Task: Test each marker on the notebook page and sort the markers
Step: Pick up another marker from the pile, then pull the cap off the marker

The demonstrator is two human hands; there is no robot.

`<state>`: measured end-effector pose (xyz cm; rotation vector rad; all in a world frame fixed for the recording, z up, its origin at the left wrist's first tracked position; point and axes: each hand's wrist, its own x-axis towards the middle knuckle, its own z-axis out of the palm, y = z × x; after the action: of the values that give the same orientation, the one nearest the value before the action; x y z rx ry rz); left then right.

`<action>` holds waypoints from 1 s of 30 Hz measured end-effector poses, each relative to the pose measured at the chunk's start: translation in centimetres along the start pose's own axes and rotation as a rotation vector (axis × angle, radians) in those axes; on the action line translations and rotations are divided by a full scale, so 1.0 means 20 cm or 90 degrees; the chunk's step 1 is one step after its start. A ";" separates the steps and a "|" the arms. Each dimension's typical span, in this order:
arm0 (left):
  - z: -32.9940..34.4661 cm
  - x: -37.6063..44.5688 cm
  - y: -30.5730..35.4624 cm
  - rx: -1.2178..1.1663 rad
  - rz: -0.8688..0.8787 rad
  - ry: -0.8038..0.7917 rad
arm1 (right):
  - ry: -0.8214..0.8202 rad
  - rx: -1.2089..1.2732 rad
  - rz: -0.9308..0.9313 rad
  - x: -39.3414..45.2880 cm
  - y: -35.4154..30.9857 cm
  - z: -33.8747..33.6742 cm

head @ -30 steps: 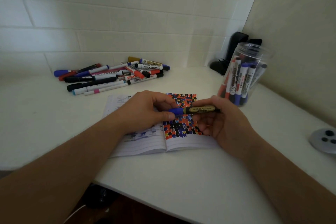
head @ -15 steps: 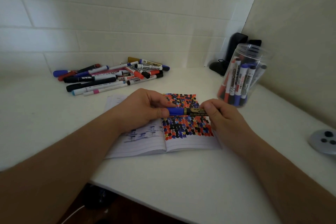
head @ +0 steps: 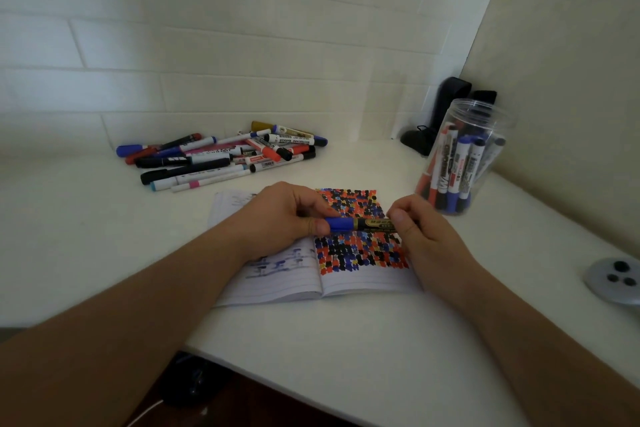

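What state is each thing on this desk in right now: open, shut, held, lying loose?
Marker: capped with a blue cap, held level over the notebook.
Left hand: pinches the cap end.
Right hand: grips the barrel.
Notebook: lying open, right page crowded with colour dabs.
Jar: upright, lidless, holding markers.
Marker pile: lying loose by the wall.

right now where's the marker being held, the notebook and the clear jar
marker point(head: 360, 224), head view, on its barrel between the hands
notebook point(head: 367, 279), head view, on the bare lower part of its right page
clear jar point(head: 485, 116), head view, on its wall near the open rim
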<state>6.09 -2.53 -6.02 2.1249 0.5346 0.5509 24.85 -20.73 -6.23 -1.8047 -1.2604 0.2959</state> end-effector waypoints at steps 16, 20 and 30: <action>0.04 0.01 0.02 0.291 0.053 0.046 | 0.522 0.043 -0.118 0.30 -0.52 -0.91; 0.05 0.02 0.05 0.359 0.065 0.022 | 0.413 -0.133 -0.079 0.48 -0.49 -0.97; 0.04 0.03 0.05 0.332 0.042 0.001 | 0.196 -0.499 -0.008 0.61 -0.11 -0.85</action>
<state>7.11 -3.22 -5.50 2.6426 0.6653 0.4853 39.53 -19.17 8.61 -2.3649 -1.2469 -0.5462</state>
